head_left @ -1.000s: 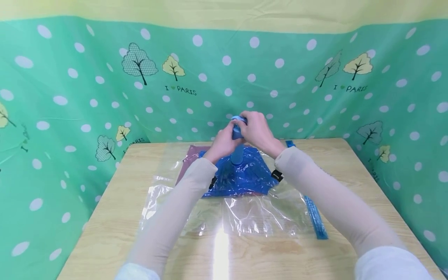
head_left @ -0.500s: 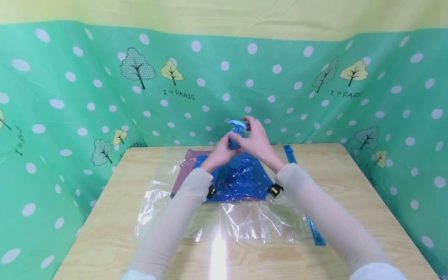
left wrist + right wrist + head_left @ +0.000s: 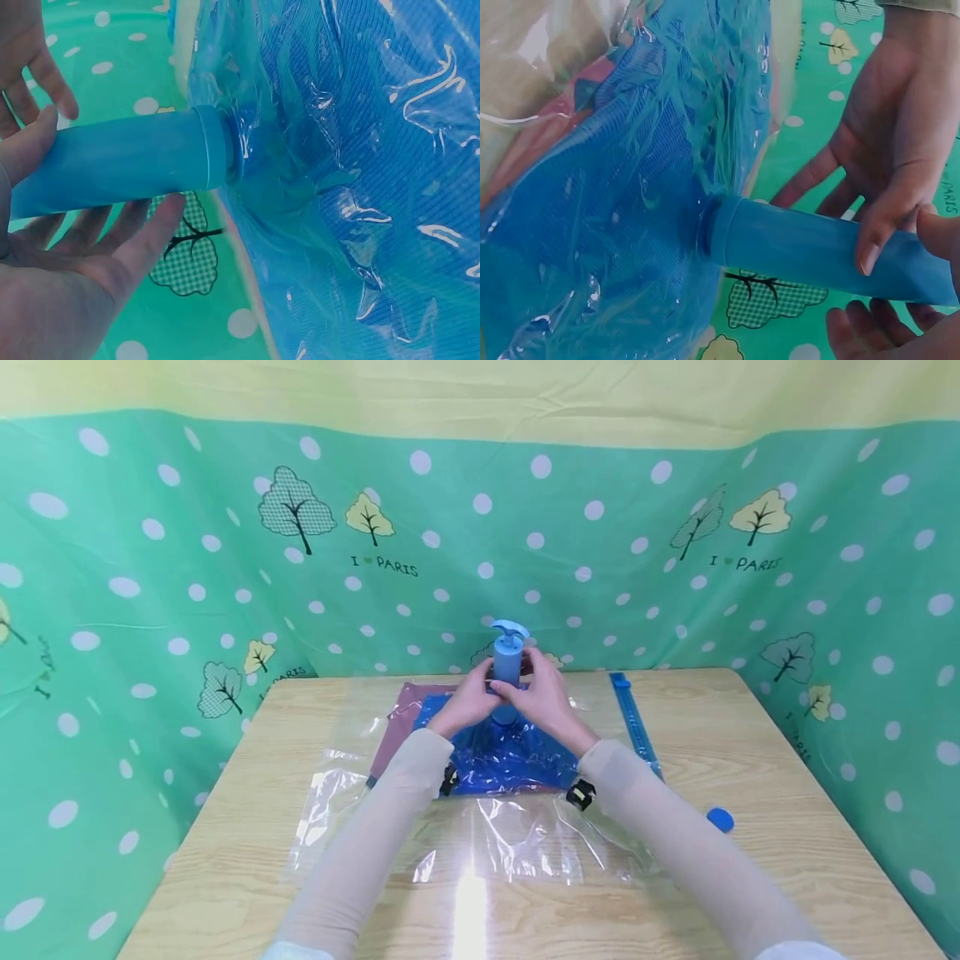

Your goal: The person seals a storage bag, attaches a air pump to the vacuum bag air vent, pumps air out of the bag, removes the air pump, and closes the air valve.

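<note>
A blue hand pump [image 3: 507, 660] with a T-shaped handle stands upright on a clear plastic storage bag [image 3: 517, 843]. Beneath the film lie a ribbed blue cloth [image 3: 420, 165] and a mauve one [image 3: 397, 727]. My left hand [image 3: 471, 700] holds the pump barrel from the left, thumb on its near side and fingers along its far side. From the right, my right hand [image 3: 546, 693] loosely encircles the same barrel, with its thumb across the front. The pump's lower collar [image 3: 724, 231] meets the bag; the join itself is partly hidden by wrinkled film.
A blue ridged strip [image 3: 636, 722] runs along the bag's right side. Farther right, a round blue cap [image 3: 720, 819] lies on the wooden table [image 3: 750, 752]. A green dotted curtain [image 3: 480, 552] hangs behind and at both sides.
My right hand has slid down from the pump handle to the barrel, and my left has lowered along it too. The handle now shows fully. The round cap has come into sight beside my right forearm.
</note>
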`<state>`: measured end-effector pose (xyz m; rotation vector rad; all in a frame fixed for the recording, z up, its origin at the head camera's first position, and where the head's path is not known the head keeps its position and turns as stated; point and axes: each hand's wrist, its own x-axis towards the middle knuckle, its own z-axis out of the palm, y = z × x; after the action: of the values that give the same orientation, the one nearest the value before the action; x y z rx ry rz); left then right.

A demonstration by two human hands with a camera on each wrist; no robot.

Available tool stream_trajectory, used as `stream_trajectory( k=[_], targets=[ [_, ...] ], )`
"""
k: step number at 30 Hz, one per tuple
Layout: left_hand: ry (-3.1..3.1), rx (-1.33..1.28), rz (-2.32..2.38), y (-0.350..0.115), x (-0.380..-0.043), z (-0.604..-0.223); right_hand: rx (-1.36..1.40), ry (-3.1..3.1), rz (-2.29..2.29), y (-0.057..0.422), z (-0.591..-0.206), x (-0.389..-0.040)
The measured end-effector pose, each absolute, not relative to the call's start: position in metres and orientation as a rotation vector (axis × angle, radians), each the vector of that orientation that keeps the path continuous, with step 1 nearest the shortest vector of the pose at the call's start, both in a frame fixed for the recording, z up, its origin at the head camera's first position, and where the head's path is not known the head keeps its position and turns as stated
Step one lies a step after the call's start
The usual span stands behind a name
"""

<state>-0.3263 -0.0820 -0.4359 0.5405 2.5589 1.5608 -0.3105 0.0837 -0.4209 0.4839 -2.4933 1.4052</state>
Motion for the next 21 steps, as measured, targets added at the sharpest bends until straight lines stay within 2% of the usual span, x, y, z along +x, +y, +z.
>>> stream_trajectory(
  k=[21],
  targets=[
    [2.595,0.551,1.539,-0.0814,-0.3288,-0.4420,0.416,-2.485,1.429,0.0797,-0.4211,-0.3114]
  ],
)
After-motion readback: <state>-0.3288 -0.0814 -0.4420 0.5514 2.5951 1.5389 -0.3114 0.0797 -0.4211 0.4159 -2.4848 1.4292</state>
